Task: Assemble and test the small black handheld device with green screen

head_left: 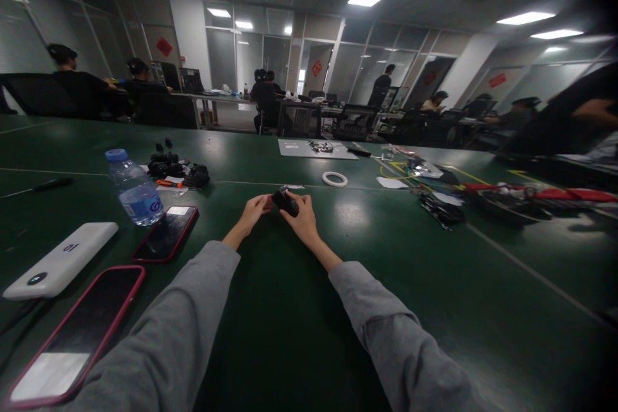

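Note:
A small black object (284, 201) is held up over the green table (270, 309), in front of me. My right hand (302, 219) is closed around its right side, thumb and fingers on it. My left hand (253, 212) is at its left edge, with the fingers pressed together at the object; what lies between those fingertips is too small to make out. A small white piece (295, 187) lies just behind the object. Behind and to the right of my hands rests a white ring (335, 179).
At left are a water bottle (138, 190), two phones (167, 235) (80, 328), a white power bank (62, 257), a screwdriver (53, 183) and black parts (167, 167). A grey board (294, 149) lies behind; cables and tools (439, 206) lie right. People sit beyond.

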`<action>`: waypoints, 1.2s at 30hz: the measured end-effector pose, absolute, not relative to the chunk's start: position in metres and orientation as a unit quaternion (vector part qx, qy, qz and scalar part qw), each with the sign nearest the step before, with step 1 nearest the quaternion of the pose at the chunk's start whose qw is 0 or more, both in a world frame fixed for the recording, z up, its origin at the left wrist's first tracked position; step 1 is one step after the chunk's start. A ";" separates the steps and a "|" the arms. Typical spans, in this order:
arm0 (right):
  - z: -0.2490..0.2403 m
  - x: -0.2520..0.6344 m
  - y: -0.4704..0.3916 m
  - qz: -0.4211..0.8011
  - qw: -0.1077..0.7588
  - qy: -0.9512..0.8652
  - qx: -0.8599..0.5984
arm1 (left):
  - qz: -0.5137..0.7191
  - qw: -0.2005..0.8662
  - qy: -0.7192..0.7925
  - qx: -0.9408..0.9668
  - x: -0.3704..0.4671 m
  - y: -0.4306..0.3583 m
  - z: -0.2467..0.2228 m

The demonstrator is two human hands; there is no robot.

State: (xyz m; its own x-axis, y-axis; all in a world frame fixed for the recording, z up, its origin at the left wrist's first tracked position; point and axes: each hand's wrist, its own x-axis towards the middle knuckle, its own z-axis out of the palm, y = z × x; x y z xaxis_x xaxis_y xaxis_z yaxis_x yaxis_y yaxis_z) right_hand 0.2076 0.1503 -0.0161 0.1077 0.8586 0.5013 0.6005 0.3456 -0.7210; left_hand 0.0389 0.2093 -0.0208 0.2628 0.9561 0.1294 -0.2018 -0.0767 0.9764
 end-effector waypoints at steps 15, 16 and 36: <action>-0.015 0.201 0.145 -0.065 0.325 -0.743 -0.581 | 0.503 0.424 0.400 0.638 0.039 0.222 -0.038; -0.015 0.201 0.145 -0.066 0.324 -0.744 -0.580 | 0.502 0.424 0.400 0.639 0.039 0.221 -0.038; -0.013 0.197 0.141 -0.087 0.361 -0.738 -0.563 | 0.519 0.435 0.380 0.630 0.042 0.227 -0.045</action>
